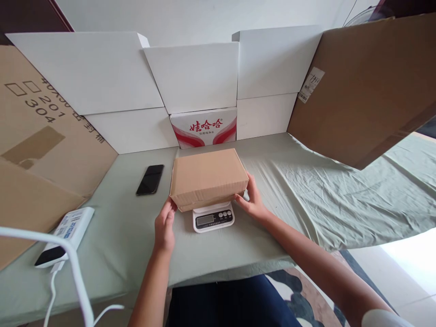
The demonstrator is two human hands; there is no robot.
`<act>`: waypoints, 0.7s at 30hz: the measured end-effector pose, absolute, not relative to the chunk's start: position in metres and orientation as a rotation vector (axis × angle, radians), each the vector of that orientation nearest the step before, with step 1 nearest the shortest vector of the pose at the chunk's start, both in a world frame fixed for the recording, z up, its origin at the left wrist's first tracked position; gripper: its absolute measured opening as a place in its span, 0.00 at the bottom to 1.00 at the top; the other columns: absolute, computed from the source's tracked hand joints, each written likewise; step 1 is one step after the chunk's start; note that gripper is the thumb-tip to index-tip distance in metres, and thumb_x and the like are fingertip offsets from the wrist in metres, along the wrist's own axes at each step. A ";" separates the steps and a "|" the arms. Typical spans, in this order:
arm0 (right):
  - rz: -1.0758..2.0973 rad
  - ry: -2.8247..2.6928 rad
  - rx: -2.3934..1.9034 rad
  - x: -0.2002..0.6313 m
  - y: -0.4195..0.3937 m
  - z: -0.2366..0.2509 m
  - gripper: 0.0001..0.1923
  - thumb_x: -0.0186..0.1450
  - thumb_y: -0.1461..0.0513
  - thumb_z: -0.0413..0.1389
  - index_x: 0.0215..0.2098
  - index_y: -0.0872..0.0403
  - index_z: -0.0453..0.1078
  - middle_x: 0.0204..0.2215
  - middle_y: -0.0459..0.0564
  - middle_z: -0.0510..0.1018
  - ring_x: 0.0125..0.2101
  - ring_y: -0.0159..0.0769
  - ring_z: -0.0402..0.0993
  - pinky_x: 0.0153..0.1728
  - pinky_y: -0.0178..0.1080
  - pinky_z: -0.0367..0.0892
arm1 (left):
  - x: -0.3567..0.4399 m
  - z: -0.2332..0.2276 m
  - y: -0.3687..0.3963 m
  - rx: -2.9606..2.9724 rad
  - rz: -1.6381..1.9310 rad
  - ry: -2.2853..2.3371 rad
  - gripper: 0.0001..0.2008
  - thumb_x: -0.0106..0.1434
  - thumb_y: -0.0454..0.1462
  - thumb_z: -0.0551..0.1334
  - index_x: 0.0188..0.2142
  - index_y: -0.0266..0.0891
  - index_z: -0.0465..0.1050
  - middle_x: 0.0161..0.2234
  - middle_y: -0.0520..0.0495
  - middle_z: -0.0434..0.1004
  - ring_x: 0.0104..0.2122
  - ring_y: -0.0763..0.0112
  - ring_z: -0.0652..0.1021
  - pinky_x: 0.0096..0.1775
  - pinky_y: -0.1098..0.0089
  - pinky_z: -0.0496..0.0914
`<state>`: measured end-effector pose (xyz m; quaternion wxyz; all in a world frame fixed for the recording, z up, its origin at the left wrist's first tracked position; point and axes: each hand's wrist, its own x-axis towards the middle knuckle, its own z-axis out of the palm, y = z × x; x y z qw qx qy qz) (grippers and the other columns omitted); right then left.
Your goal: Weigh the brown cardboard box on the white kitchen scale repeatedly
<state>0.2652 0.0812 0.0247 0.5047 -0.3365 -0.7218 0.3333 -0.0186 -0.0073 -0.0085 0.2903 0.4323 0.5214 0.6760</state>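
A closed brown cardboard box sits over a small white digital kitchen scale, hiding most of its weighing plate. Only the scale's front panel with its display and several round buttons shows. My left hand grips the box at its front left corner, fingers partly tucked behind and under the edge. At the front right corner my right hand holds the box, with the thumb on the front and the fingers along the side. Whether the box rests its full weight on the scale I cannot tell.
A black phone lies left of the box. Farther left is a white power bank with a cable. White boxes and a red-and-white carton line the back; large cardboard panels flank the green cloth.
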 end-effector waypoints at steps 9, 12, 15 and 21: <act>0.734 -1.674 -0.791 0.270 0.083 0.019 0.39 0.66 0.43 0.55 0.70 0.41 0.48 0.63 0.56 0.61 0.63 0.54 0.61 0.58 0.57 0.66 | -0.023 0.012 -0.014 1.088 2.145 1.193 0.27 0.66 0.51 0.56 0.61 0.49 0.73 0.67 0.43 0.66 0.65 0.49 0.69 0.62 0.50 0.65; 0.751 -1.605 -0.789 0.272 0.086 0.015 0.37 0.67 0.42 0.54 0.69 0.40 0.49 0.62 0.56 0.63 0.61 0.53 0.63 0.58 0.57 0.66 | -0.026 0.014 -0.013 1.034 2.150 1.193 0.26 0.67 0.50 0.55 0.61 0.51 0.73 0.67 0.44 0.65 0.65 0.50 0.69 0.62 0.50 0.64; 0.777 -1.593 -0.781 0.272 0.087 0.015 0.37 0.66 0.42 0.55 0.69 0.40 0.50 0.62 0.55 0.63 0.61 0.53 0.63 0.58 0.57 0.66 | -0.026 0.010 -0.010 1.031 2.037 1.216 0.29 0.65 0.53 0.57 0.62 0.48 0.72 0.67 0.42 0.66 0.65 0.50 0.68 0.63 0.51 0.64; 0.866 -1.635 -0.771 0.270 0.083 0.021 0.38 0.67 0.41 0.55 0.69 0.41 0.50 0.67 0.55 0.60 0.65 0.54 0.60 0.60 0.58 0.64 | -0.022 -0.001 -0.009 0.994 1.848 1.315 0.34 0.63 0.56 0.60 0.62 0.41 0.72 0.63 0.36 0.72 0.63 0.49 0.71 0.63 0.50 0.64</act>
